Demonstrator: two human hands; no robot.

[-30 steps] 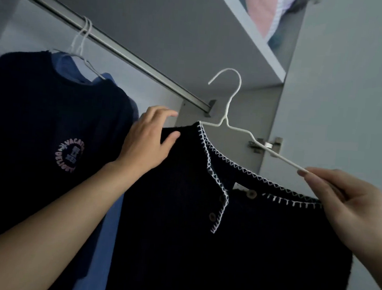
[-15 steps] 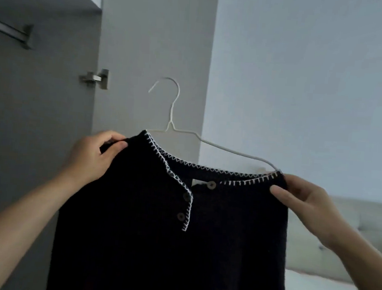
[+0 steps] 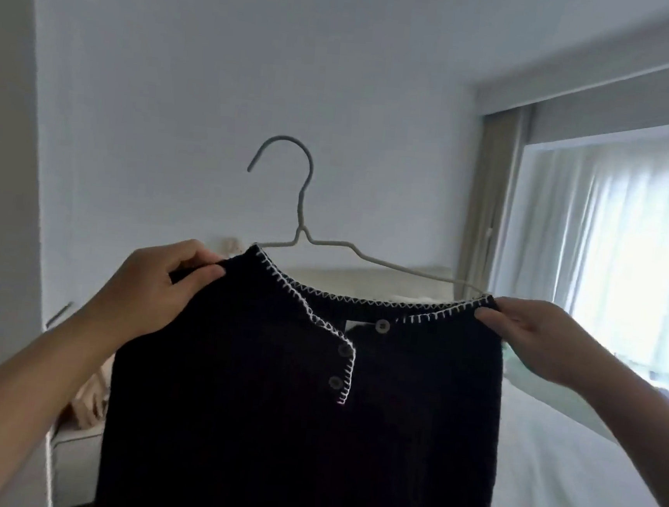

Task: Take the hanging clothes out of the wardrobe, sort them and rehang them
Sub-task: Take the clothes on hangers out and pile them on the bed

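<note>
A black knit cardigan (image 3: 293, 431) on a white wire hanger (image 3: 301, 226) hangs before the bed (image 3: 572, 476), left hand (image 3: 155, 290) at nine o'clock, right hand (image 3: 540, 336) at three, each pinching a shoulder; soft, light, best held there.

So the black sweater (image 3: 302, 412) on its white hanger (image 3: 301, 226) is off the wardrobe rail now, swung round to face the bed (image 3: 573, 468) and curtained window (image 3: 628, 246). Right hand (image 3: 536, 335) moved from the hanger wire onto the shoulder.

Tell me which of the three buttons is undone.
The top button, right of the opening, on the black top. The two lower buttons sit along the stitched flap edge.
</note>
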